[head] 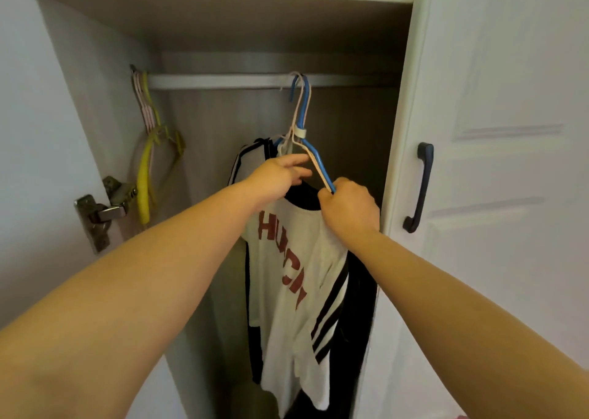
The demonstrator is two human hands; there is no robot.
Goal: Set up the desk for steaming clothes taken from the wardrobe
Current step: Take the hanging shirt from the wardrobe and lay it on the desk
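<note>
Hangers (147, 151), yellow and pink, hang at the far left end of the wardrobe rail (223, 81). Below the rail's middle, the left hand (276, 176) reaches to the white shirt (296, 278) with fingers loosely extended. Just right of it, the right hand (349, 206) grips the blue hanger (306, 116), hooked on the rail. Right of the rail, the door carries a dark handle (419, 187).

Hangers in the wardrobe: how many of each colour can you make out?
Blue hanger: 1
White hanger hooked beside it: 1
Yellow hanger: 1
Pink hangers: bunched at the left end of the rail, count unclear
Total clearly seen: 3
</note>
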